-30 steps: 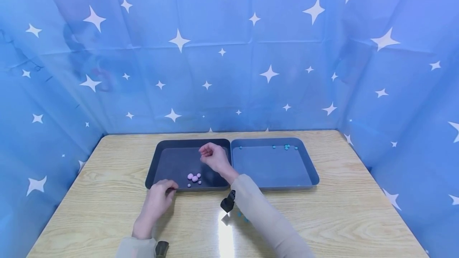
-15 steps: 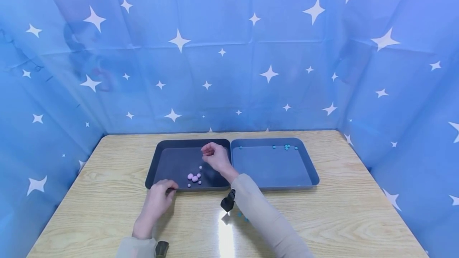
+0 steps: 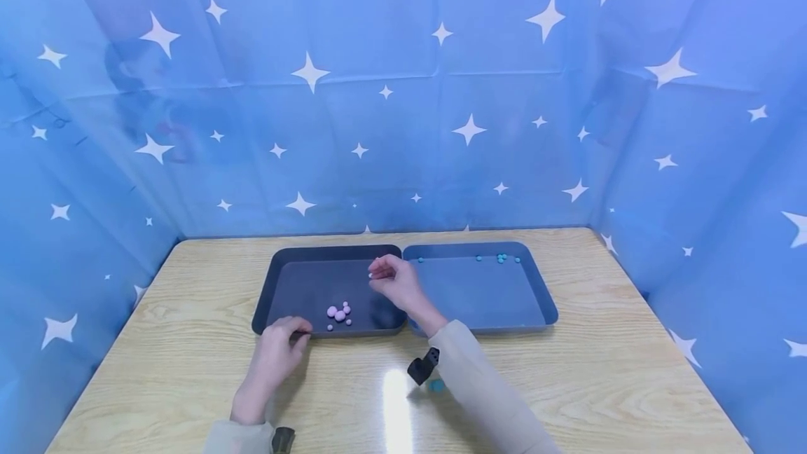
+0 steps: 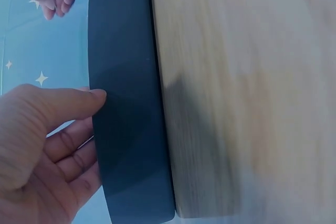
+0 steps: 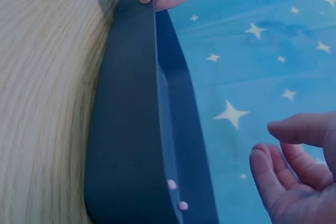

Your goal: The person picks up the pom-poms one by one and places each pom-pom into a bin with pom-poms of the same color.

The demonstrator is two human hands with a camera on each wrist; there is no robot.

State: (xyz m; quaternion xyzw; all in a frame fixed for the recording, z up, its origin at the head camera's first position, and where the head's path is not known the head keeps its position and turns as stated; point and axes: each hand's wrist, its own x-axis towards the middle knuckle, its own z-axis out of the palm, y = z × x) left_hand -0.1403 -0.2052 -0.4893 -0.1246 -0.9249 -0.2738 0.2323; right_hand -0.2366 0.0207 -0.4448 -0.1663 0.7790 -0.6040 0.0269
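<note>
balls (image 3: 340, 316), pink and small, are sitting inside the dark tray (image 3: 302, 286), near its front wall. left hand (image 3: 275, 350) is gripping the dark tray's front rim — thumb outside, fingers inside. right hand (image 3: 400, 287) is hovering over the dark tray's right part, fingers curving loosely — thumb and fingertips standing apart, pinching nothing visible. teal balls (image 3: 501, 258) are lying in the blue tray (image 3: 482, 300), just right of the dark tray.

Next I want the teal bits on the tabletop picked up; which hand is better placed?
Probably the right hand: it looks free and is nearer the teal bits, while the left hand grips the dark tray.
</note>
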